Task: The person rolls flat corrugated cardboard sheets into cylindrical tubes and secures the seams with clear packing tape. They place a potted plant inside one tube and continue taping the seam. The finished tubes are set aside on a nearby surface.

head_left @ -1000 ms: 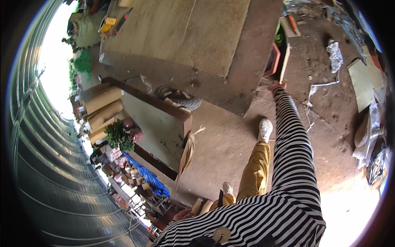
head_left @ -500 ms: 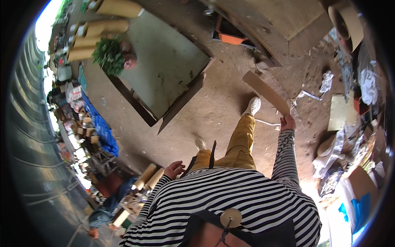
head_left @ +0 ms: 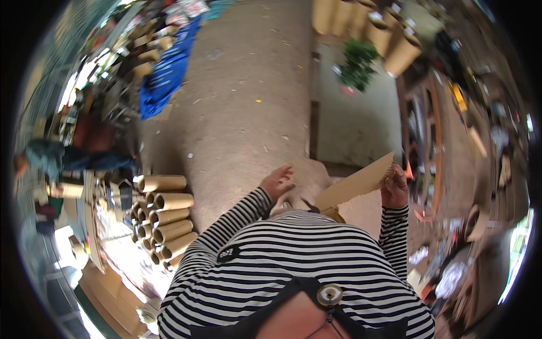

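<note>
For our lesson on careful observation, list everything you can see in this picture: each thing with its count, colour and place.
flat brown cardboard strip: one, held in the right hand
brown cardboard tubes: a stack, count unclear, lower left
tall tan cardboard tubes: several, upright, top
blue tarpaulin: one, upper left
green leafy plant: one, top right of centre
other person: one, far left
left hand: open, empty, centre
right hand: fingers gripping the strip's end

Our left hand [head_left: 276, 182] hangs free with fingers spread, while our right hand [head_left: 395, 189] is raised, fingers closed in a grip.
</note>
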`<move>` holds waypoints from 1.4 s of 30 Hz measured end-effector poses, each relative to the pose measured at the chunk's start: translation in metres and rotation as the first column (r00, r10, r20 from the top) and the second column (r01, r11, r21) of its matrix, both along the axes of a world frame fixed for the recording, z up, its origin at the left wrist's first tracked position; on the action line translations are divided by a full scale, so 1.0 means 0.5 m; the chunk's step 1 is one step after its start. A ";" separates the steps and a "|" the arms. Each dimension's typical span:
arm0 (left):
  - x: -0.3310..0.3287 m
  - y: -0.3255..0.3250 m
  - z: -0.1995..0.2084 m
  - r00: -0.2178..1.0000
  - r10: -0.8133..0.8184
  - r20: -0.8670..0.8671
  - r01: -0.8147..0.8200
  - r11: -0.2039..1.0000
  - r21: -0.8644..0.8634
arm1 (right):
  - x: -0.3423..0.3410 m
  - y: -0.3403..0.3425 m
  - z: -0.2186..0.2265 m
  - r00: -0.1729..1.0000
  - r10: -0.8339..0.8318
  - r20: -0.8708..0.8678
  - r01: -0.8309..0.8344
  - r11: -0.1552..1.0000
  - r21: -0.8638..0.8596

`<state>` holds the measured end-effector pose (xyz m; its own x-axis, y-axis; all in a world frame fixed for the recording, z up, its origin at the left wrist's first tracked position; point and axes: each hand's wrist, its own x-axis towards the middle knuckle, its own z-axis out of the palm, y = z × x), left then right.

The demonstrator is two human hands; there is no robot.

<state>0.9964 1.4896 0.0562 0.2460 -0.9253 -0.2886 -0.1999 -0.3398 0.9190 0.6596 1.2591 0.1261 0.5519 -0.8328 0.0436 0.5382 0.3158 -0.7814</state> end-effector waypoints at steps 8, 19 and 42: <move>0.231 -0.081 0.132 0.958 0.114 0.264 -0.006 0.926 -0.377 | 0.598 -0.041 0.143 0.816 0.561 0.140 -0.572 0.819 0.055; 0.664 -0.332 0.160 0.904 0.413 0.109 -0.375 0.891 -0.257 | 1.125 -0.193 0.106 0.631 0.759 0.161 -0.776 0.618 0.129; 1.525 -1.122 0.145 0.062 0.404 -0.913 -0.778 0.593 0.210 | 1.903 -0.863 0.180 0.323 -0.167 -0.931 -0.895 0.265 -0.359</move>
